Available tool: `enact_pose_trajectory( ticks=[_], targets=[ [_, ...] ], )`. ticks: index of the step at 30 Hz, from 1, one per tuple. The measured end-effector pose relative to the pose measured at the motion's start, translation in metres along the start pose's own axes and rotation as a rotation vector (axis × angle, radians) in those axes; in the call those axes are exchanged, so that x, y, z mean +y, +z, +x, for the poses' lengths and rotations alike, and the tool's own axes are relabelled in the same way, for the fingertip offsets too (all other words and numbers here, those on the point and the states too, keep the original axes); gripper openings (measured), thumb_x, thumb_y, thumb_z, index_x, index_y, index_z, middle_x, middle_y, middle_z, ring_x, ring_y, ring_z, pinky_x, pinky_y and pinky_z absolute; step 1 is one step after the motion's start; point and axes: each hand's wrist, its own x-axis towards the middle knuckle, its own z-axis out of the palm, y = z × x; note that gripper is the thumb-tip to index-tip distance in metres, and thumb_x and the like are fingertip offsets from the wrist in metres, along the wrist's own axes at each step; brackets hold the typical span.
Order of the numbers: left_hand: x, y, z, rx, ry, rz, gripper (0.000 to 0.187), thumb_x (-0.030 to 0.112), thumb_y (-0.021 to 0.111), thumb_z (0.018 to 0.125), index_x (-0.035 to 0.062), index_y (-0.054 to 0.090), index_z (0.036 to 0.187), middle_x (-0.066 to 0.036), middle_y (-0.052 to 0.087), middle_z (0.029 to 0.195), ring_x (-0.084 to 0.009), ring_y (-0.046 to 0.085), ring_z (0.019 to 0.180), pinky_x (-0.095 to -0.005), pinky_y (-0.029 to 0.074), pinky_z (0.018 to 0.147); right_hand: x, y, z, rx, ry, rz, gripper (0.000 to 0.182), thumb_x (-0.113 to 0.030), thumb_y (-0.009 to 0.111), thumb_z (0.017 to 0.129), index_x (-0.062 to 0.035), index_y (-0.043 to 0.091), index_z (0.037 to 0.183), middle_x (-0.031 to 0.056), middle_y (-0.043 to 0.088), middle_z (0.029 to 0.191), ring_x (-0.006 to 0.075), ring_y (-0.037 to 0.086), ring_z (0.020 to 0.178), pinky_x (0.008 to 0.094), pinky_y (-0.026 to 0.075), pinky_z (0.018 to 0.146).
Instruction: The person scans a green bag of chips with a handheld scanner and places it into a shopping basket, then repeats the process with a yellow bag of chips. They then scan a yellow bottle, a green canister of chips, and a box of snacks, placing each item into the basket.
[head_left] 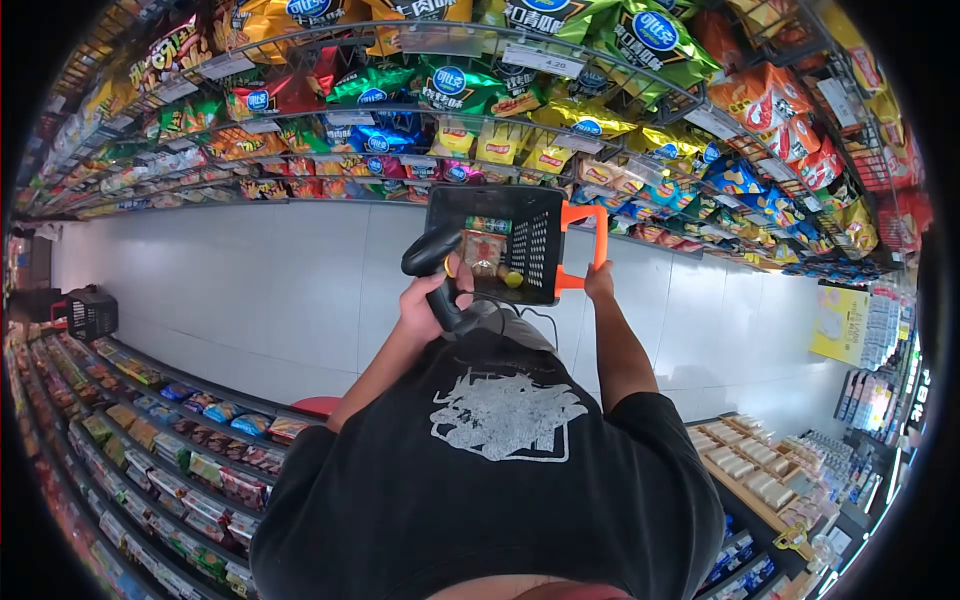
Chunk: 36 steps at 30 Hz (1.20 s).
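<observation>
My left hand (424, 306) is wrapped round the grip of a black barcode scanner (432, 250), its head raised over the basket's left side. A dark cable runs near my waist. My right hand (599, 281) is closed on the orange handle (602, 232) of a black shopping basket (541, 243) in front of me. Inside the basket lie a green patterned package (488, 225), a clear pack with reddish-brown contents (485, 254) and a small round yellow item (513, 280). The scanner hides part of the basket.
Snack shelves (470, 112) packed with colourful bags span the aisle's far side. Behind me on the left stand more stocked shelves (190, 440). Another dark basket (92, 312) is at the far left. Goods fill a wooden display (745, 470) at right. Pale floor tiles (250, 260) lie between.
</observation>
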Motion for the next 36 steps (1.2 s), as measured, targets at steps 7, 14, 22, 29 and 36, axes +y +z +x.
enact_pose_trajectory(
  ticks=[7, 14, 22, 29, 36],
  targets=[
    [0.024, -0.024, -0.013, 0.006, 0.001, -0.054, 0.029, 0.028, 0.058, 0.089, 0.0069, 0.047, 0.105, -0.014, 0.054, 0.093, -0.0209, 0.054, 0.073, -0.0307, 0.046, 0.068, -0.002, 0.006, -0.004, 0.012, 0.040, -0.016, 0.049, -0.038, 0.049, 0.102, -0.0007, 0.028, 0.126, 0.0380, 0.064, 0.108, 0.0546, 0.062, 0.105, 0.0582, 0.049, 0.090],
    [0.048, -0.033, -0.018, -0.014, 0.089, -0.064, 0.028, 0.028, 0.057, 0.090, 0.0059, 0.047, 0.104, -0.015, 0.054, 0.094, -0.0210, 0.053, 0.075, -0.0308, 0.046, 0.070, 0.000, 0.014, 0.000, 0.059, 0.029, -0.015, 0.052, -0.039, 0.050, 0.102, -0.0011, 0.026, 0.129, 0.0378, 0.064, 0.109, 0.0549, 0.062, 0.105, 0.0575, 0.050, 0.091],
    [0.058, -0.031, -0.015, 0.040, 0.114, -0.009, 0.028, 0.029, 0.058, 0.089, 0.0058, 0.048, 0.102, -0.014, 0.055, 0.090, -0.0204, 0.053, 0.070, -0.0302, 0.045, 0.066, -0.012, 0.001, 0.001, -0.032, 0.145, 0.005, 0.051, -0.037, 0.048, 0.103, -0.0014, 0.028, 0.132, 0.0366, 0.061, 0.119, 0.0521, 0.059, 0.114, 0.0544, 0.047, 0.099],
    [0.051, -0.027, -0.013, 0.029, 0.059, 0.024, 0.027, 0.029, 0.059, 0.089, 0.0069, 0.049, 0.101, -0.014, 0.055, 0.090, -0.0207, 0.053, 0.071, -0.0297, 0.045, 0.066, -0.007, 0.009, -0.006, 0.049, 0.091, 0.012, 0.051, -0.039, 0.050, 0.101, -0.0029, 0.028, 0.130, 0.0359, 0.064, 0.113, 0.0520, 0.062, 0.108, 0.0571, 0.049, 0.094],
    [0.046, -0.018, -0.009, 0.042, 0.015, 0.110, 0.024, 0.028, 0.059, 0.089, 0.0078, 0.049, 0.099, -0.013, 0.057, 0.092, -0.0200, 0.055, 0.072, -0.0304, 0.046, 0.067, -0.004, 0.007, 0.002, 0.094, 0.122, 0.010, 0.049, -0.036, 0.049, 0.102, -0.0025, 0.030, 0.133, 0.0351, 0.063, 0.118, 0.0511, 0.061, 0.112, 0.0555, 0.048, 0.096]
  ],
)
